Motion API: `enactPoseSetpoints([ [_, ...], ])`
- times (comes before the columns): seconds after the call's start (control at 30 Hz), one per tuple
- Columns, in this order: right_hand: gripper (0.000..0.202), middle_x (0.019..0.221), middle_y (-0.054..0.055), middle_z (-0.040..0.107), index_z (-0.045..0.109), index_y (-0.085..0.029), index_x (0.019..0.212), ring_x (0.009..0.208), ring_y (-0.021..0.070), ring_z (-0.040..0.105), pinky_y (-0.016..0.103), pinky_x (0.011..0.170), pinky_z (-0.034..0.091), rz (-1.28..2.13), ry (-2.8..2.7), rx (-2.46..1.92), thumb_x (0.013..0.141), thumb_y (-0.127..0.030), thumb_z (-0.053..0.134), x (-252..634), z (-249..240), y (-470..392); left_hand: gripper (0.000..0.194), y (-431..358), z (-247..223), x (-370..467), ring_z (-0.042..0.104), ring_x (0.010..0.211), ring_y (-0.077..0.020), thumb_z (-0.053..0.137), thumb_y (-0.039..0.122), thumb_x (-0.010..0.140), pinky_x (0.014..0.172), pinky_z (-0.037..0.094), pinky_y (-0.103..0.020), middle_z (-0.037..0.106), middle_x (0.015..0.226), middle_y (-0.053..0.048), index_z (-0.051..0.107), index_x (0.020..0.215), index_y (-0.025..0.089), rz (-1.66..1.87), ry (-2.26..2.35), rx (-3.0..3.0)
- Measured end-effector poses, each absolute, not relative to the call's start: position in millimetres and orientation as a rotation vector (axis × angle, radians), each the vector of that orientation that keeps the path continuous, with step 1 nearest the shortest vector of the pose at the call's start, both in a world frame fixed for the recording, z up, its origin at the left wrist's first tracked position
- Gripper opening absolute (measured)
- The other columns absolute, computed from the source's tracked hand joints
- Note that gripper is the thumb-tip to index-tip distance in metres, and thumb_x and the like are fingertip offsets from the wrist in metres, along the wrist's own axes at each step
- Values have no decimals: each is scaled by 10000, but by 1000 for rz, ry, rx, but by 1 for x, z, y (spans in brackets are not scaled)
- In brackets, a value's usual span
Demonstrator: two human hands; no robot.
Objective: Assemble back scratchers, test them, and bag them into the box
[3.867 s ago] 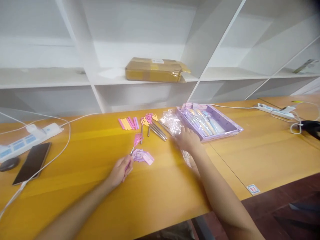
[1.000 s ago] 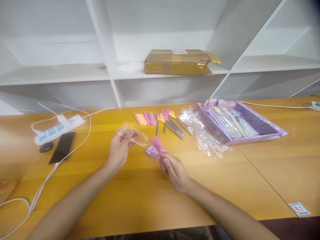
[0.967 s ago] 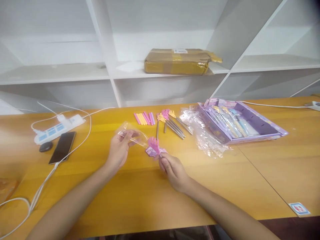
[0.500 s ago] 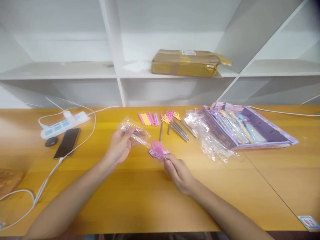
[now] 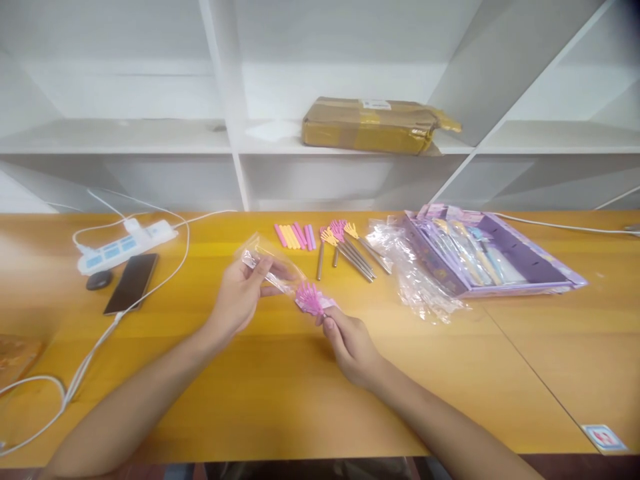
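Pinched in my left hand [image 5: 240, 290] is a clear plastic bag [image 5: 273, 270], its far end reaching toward the pink piece. My right hand [image 5: 353, 347] grips a pink hand-shaped scratcher [image 5: 310, 298] near its base, with a small printed card beneath the pink fingers. The scratcher's tip is by the bag's edge; whether it has entered is unclear. Behind them lie several metal-handled scratchers [image 5: 355, 257] with pink and yellow heads. Pink, yellow and purple tubes [image 5: 295, 237] sit in a row to their left.
A purple box [image 5: 540, 267] holding bagged items stands right, beside crumpled clear bags [image 5: 425, 287]. At left are a power strip [image 5: 125, 247], a phone [image 5: 131, 283], a black mouse [image 5: 99, 280] and white cables. A taped carton [image 5: 370, 127] rests on the shelf.
The pink scratcher and my right hand have shifted slightly left, bringing the pink head closer to the bag. My left hand still holds the bag.
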State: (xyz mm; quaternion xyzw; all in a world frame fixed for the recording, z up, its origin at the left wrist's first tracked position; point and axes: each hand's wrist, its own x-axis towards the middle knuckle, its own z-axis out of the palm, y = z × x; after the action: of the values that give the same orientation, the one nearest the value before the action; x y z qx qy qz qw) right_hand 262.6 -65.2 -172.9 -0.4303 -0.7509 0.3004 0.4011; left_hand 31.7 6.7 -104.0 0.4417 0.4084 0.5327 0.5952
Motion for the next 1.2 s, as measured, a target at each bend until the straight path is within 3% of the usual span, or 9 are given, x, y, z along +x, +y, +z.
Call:
enactPoseSetpoints([
  [0.37, 334, 717, -24, 466, 541, -226, 967, 642, 147, 448, 293, 694, 376, 885, -1946, -1020, 1145, -383, 306, 268, -171, -56, 400, 6, -103, 36, 788, 907, -286, 846, 512, 840, 778, 673, -419, 785, 952, -106, 708, 961, 156, 1199, 953, 939],
  [0.6, 516, 700, -3, 490, 623, -202, 893, 696, 160, 477, 297, 709, 400, 1078, -1862, -998, 1127, -544, 315, 268, -164, -54, 407, 2, -110, 40, 770, 888, -261, 858, 524, 819, 733, 676, -388, 786, 981, -91, 697, 922, 165, 1098, 945, 948],
  [0.83, 505, 752, -10, 517, 619, -207, 1115, 703, 157, 479, 296, 706, 421, 1208, -1687, -1033, 1074, -661, 401, 265, -163, -50, 339, 2, -121, 42, 787, 908, -260, 854, 464, 840, 767, 684, -375, 807, 992, -90, 730, 982, 183, 1066, 940, 1082],
  [0.93, 476, 784, -3, 550, 599, -210, 1157, 709, 153, 484, 290, 693, 424, 1256, -1658, -1025, 1082, -637, 401, 265, -164, -49, 346, 3, -125, 42, 793, 883, -255, 886, 416, 809, 820, 679, -390, 817, 964, -90, 746, 1019, 180, 982, 939, 1099],
  [1.03, 502, 802, -6, 569, 541, -194, 1357, 720, 154, 505, 293, 695, 446, 1275, -1639, -1044, 1085, -600, 422, 267, -167, -48, 370, 3, -126, 42, 796, 869, -260, 909, 398, 778, 837, 668, -389, 822, 953, -100, 769, 1039, 177, 916, 973, 1149],
  [1.2, 518, 1013, 54, 648, 488, -182, 1471, 876, 178, 595, 344, 833, 523, 1227, -1624, -1085, 1081, -522, 463, 270, -170, -46, 356, -4, -131, 50, 794, 932, -290, 894, 402, 790, 874, 655, -418, 824, 1040, -124, 806, 1060, 187, 727, 953, 1264],
])
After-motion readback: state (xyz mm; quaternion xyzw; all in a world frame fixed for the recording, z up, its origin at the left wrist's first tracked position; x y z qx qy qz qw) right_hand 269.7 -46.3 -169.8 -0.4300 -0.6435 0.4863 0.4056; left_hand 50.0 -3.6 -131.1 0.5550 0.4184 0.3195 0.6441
